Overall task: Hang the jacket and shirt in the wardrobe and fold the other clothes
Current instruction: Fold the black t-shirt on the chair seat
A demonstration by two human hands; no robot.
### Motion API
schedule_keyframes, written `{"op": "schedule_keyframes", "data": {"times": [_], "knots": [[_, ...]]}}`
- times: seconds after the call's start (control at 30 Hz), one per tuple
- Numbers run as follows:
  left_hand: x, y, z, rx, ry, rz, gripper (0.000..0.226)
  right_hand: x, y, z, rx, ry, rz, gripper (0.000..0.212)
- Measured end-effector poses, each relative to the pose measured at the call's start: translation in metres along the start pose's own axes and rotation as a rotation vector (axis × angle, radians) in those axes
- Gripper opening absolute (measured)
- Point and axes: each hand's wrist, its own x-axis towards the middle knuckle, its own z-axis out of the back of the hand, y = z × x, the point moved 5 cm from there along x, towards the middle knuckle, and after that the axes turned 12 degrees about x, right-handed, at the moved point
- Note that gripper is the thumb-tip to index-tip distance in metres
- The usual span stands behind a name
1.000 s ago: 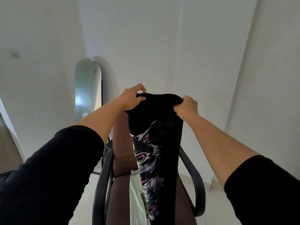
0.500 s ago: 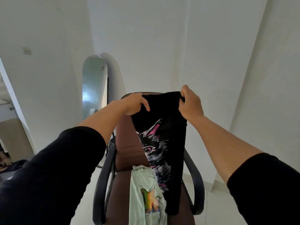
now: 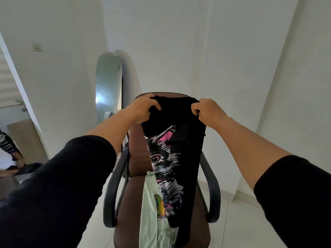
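A black T-shirt (image 3: pixel 186 158) with a grey and pink cat print hangs folded lengthwise in front of me. My left hand (image 3: pixel 143 110) grips its top left corner and my right hand (image 3: pixel 208 111) grips its top right corner, both held at the height of the chair's backrest. The shirt's lower end hangs down over a pale green T-shirt (image 3: pixel 152 208) with a coloured print, which lies flat on the seat of a brown office chair (image 3: pixel 136 158).
The chair has black armrests (image 3: pixel 112 194) and stands on a white tiled floor near a room corner. A tall arched mirror (image 3: pixel 107 90) leans against the left wall. At the far left, a mirror shows a person's arm and dark clothes (image 3: pixel 23 169).
Both hands have lowered the black T-shirt and my view has tilted down. More of the chair and the green T-shirt shows, and the black shirt's lower end now hangs over it.
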Motion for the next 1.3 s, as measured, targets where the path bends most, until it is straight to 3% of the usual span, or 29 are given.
{"op": "schedule_keyframes", "data": {"times": [0.33, 0.53, 0.93, 1.1, 1.3], "knots": [[-0.026, -0.006, 0.023, 0.192, -0.025, -0.102, 0.064, -0.026, 0.008, -0.017, 0.154, 0.267, -0.177, 0.056], [-0.052, -0.001, 0.014, 0.162, 0.077, -0.196, 0.073, -0.058, 0.030, -0.035, 0.146, 0.450, -0.188, 0.076], [-0.055, 0.005, -0.020, 0.181, 0.277, -0.282, 0.066, -0.057, 0.035, -0.058, 0.084, 0.685, -0.207, 0.088], [-0.023, 0.018, -0.073, 0.202, 0.269, -0.277, 0.066, -0.025, -0.012, -0.106, 0.046, 0.689, -0.224, 0.095], [0.053, 0.033, -0.187, 0.233, 0.350, -0.244, 0.067, 0.032, -0.101, -0.195, -0.039, 0.732, -0.222, 0.090]]}}
